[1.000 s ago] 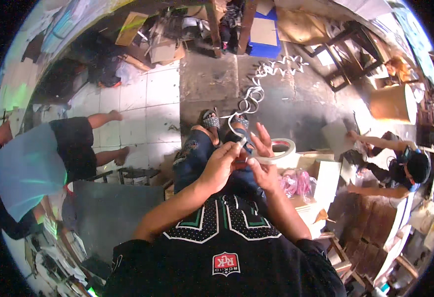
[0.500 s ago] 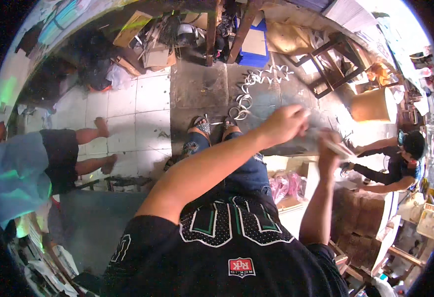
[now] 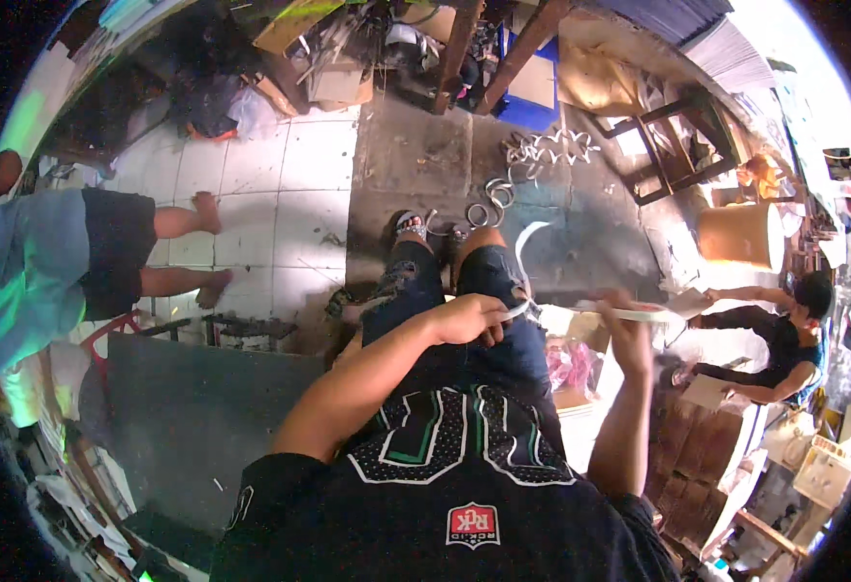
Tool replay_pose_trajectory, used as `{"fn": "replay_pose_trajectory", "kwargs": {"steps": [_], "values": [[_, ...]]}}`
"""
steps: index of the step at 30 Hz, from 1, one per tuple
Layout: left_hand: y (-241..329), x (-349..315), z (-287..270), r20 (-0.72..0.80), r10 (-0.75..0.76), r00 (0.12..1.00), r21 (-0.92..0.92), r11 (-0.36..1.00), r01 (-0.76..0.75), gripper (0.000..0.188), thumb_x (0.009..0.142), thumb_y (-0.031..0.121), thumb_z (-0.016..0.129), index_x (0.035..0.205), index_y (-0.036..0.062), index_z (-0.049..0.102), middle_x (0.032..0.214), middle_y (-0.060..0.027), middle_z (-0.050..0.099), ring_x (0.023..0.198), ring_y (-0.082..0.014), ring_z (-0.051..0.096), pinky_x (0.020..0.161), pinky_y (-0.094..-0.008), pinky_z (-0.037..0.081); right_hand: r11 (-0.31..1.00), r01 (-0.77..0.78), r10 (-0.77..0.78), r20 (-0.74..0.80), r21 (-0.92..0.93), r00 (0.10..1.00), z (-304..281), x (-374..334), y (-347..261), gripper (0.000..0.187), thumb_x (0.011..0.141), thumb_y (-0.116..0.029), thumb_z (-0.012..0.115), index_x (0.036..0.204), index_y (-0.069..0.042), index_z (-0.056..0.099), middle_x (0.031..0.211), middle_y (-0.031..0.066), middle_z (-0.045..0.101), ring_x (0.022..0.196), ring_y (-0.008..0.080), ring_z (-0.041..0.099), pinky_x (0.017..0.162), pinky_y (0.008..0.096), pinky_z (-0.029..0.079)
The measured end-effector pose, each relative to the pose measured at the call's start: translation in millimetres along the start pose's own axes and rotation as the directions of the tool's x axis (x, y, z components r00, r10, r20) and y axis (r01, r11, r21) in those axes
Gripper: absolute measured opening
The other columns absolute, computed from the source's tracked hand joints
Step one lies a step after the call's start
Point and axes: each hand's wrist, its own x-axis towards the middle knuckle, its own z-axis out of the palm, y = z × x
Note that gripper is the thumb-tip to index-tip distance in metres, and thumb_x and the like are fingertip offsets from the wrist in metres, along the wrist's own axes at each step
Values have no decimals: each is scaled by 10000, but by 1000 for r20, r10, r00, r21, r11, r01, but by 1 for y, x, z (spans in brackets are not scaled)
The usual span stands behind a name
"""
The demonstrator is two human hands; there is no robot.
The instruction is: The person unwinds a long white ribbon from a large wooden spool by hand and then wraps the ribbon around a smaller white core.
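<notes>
My left hand (image 3: 472,318) is closed in front of my thighs, pinching a curved white strip (image 3: 522,254). One end of the strip curls up past my knee, and a short piece shows beside the fingers. To the right, my right hand (image 3: 627,330) is raised and slightly smeared, its fingers closed on a flat white band (image 3: 646,313) seen nearly edge-on. Whether this band is a roll and joins the strip I cannot tell. Beyond my feet, curled white strips (image 3: 553,148) and loose white rings (image 3: 480,214) lie on the dark floor.
Below my right hand stands an open box with pink plastic bags (image 3: 573,367). At right, a seated person (image 3: 799,339) handles flat brown pieces beside brown boxes (image 3: 682,451). Another person (image 3: 52,262) is at left. A wooden frame (image 3: 675,145) and tan bucket (image 3: 738,236) stand far right.
My left hand has moved down and left, away from the right hand, and a curved white strip now shows at it. My right hand has lowered slightly. The view has shifted a little.
</notes>
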Motion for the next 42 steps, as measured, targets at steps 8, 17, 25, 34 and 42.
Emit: {"fn": "replay_pose_trajectory", "kwargs": {"steps": [8, 17, 25, 34, 42], "values": [[17, -28, -2, -61, -64, 996, -16, 998, 63, 178, 975, 99, 486, 1049, -38, 573, 887, -104, 675, 804, -168, 652, 755, -305, 525, 993, 115, -101, 440, -6, 892, 60, 31, 3, 179, 912, -138, 616, 1009, 8, 649, 987, 132, 654, 935, 232, 615, 823, 346, 475], [-2, -30, 10, -174, 66, 983, -185, 978, -98, 225, 962, 78, 491, 1120, -60, 576, 988, -116, 679, 925, -175, 647, 868, -304, 506, 975, 219, -191, 393, -26, 899, 64, 34, 8, 157, 889, -139, 636, 948, 2, 669, 960, 139, 669, 888, 238, 630, 796, 344, 488], [-2, -28, 8, -111, 106, 988, -78, 990, -115, 319, 945, 38, 482, 1247, -50, 536, 1071, -95, 666, 1006, -159, 623, 917, -287, 470, 906, 407, -262, 606, -112, 751, 71, 54, 2, 187, 859, -161, 630, 793, 10, 670, 787, 167, 667, 755, 312, 627, 695, 381, 493], [-15, -25, 10, -149, 79, 986, -220, 969, -111, 417, 882, -49, 481, 1298, -37, 489, 1119, -98, 650, 1045, -156, 617, 926, -270, 454, 847, 421, -121, 653, -326, 748, 76, 66, 12, 239, 878, -261, 609, 810, -47, 691, 803, 130, 676, 780, 326, 635, 713, 426, 468], [-15, -26, 12, -167, 53, 984, -247, 964, -94, 436, 848, -80, 464, 1281, -37, 500, 1148, -95, 633, 1051, -174, 621, 921, -279, 462, 811, 448, -184, 562, -377, 806, 82, 62, 14, 170, 813, -212, 686, 794, -43, 693, 794, 130, 651, 752, 296, 620, 687, 390, 479]]}}
